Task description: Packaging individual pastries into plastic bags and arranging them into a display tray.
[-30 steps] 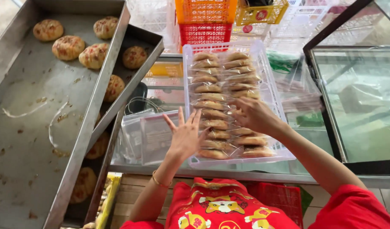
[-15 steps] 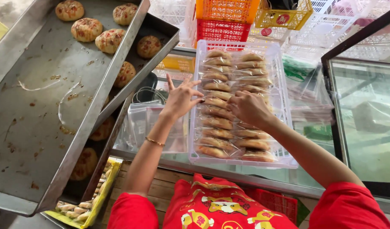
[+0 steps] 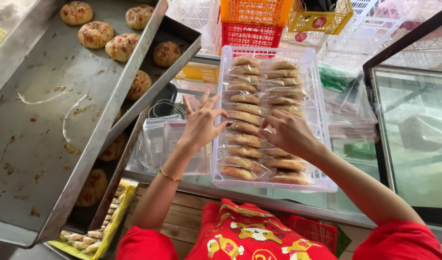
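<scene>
Head cam looking straight down: left hand (image 3: 200, 126) is spread wide, fingers fanned out, with the fingertips just at the left row of wrapped pastries (image 3: 243, 126), not gripping anything as far as I can see. Right hand (image 3: 289, 132) is curled over the right row, fingers bent down onto the clear wrappers; can't tell if it's actually pinching one or just pressing on it. Thin gold bracelet (image 3: 169, 175) on the left wrist.

The pastries sit in two neat rows, each in clear plastic, inside a white plastic crate (image 3: 322, 139) that rests on a glass counter top (image 3: 418, 159). Just left of the crate there's a pile of empty clear bags (image 3: 165, 144).

Further left, a big metal baking tray (image 3: 43, 125) lies tilted over another tray, with round topped buns (image 3: 96, 34) at its far end. Past the crate: a stacked orange basket (image 3: 254, 10), a red basket (image 3: 249, 34) and a yellow basket (image 3: 322, 20).
</scene>
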